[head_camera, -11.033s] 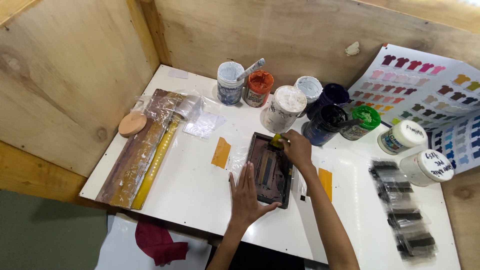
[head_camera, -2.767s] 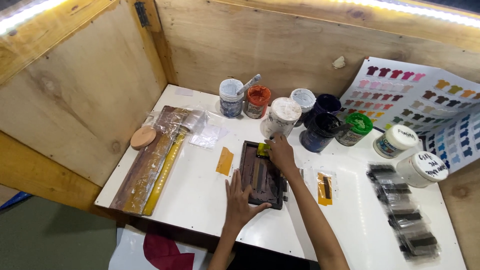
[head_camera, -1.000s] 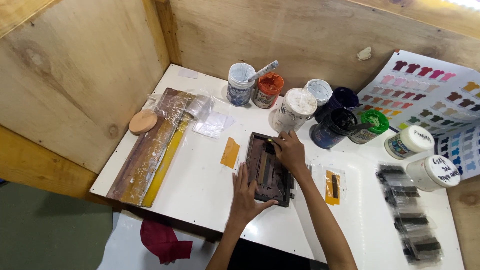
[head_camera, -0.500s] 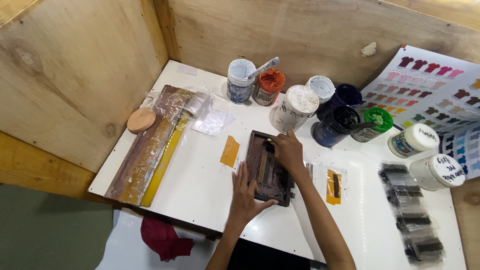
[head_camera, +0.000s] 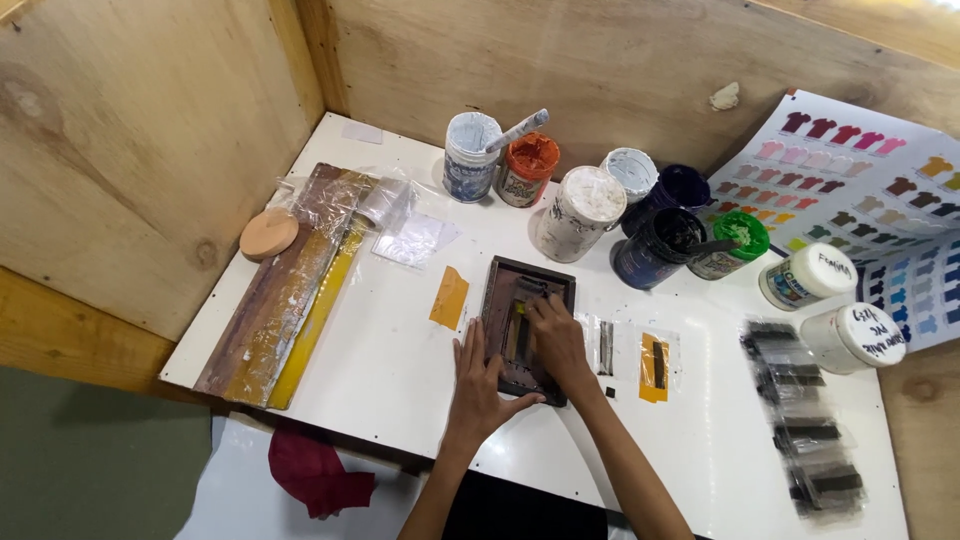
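A dark brown printing frame (head_camera: 528, 328) on a white table (head_camera: 380, 340); orange paint jar (head_camera: 524, 169) at twelve o'clock, maroon cloth (head_camera: 315, 472) at seven, multicoloured shirt chart (head_camera: 850, 190) at two.

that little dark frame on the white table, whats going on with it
A person works at a white table in a wooden corner. The left hand lies flat against the near left edge of the small dark frame, while the right hand presses down inside it. Open paint jars stand behind, and an orange patch lies just left.
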